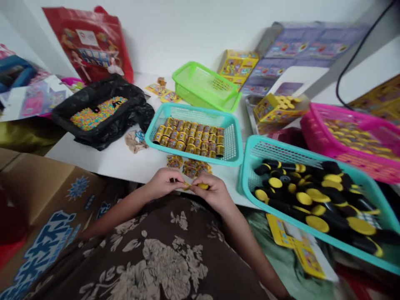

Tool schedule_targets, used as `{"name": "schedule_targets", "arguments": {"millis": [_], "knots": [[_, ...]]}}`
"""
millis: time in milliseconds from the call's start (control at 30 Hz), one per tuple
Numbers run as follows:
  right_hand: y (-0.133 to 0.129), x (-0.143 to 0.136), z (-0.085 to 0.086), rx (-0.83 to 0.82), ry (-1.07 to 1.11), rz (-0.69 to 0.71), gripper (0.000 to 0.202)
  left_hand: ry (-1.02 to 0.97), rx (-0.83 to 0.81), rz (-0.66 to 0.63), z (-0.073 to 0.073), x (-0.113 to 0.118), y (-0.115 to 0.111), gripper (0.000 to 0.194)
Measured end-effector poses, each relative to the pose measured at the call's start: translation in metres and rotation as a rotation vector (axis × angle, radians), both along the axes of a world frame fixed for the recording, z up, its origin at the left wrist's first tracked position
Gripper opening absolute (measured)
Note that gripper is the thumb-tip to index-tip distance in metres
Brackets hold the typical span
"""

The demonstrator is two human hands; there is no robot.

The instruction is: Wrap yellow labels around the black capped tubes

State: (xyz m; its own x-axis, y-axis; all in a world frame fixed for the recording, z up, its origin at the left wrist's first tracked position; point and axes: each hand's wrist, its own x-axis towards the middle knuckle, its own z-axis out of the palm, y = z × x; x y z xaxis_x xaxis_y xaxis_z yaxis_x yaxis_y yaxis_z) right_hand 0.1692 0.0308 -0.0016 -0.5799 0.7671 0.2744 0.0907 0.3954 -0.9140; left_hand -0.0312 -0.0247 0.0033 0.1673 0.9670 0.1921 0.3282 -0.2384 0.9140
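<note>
A thin yellow-gold printed strip (186, 186), perhaps card or film, spans the small gap between the 2 hands, just off the near edge of the white tabletop (109, 161). The left hand (165, 182) has its grip pinched on 1 end of it. The right hand (215, 192) has its grip curled around a rounded yellow piece (203, 186), its fingertips meeting the strip's other end; whether strip and piece are joined, I cannot tell.

Handling this well probably means pinching lightly, pulling evenly so that the strip neither creases nor tears, and steadying the rounded piece in the right hand while the left guides. Working further over the tabletop would catch anything dropped.

Just beyond the fingers lies a loose pile of printed gold-yellow pieces (195, 168). Behind it, a rectangular teal plastic basket (231, 137) holds short gold-wrapped cylinders (189, 137) in rows, with a lime-green plastic basket (200, 89) farther back. At right, a larger teal basket (246, 168) holds black tubes and yellow discs; at left, a black-plastic-lined container (90, 143) holds multicoloured beads (96, 114).
</note>
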Motion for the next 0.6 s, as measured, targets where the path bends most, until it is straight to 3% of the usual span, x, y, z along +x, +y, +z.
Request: {"name": "schedule_targets", "arguments": {"millis": [67,200,433,600], "knots": [[0.003,0.002,0.000,-0.114,0.008,-0.040,0.002,-0.026,-0.001,0.048,0.000,0.000,0.001,0.034],[0.003,0.008,0.000,-0.353,0.182,-0.049,0.016,-0.031,0.018,0.078,-0.002,0.003,0.002,0.035],[-0.010,0.003,0.014,-0.397,0.393,-0.080,0.017,-0.017,-0.013,0.060,-0.003,0.008,0.003,0.032],[-0.011,-0.006,0.009,-0.508,0.437,-0.097,0.017,-0.113,-0.091,0.042,-0.006,0.010,0.003,0.033]]}}
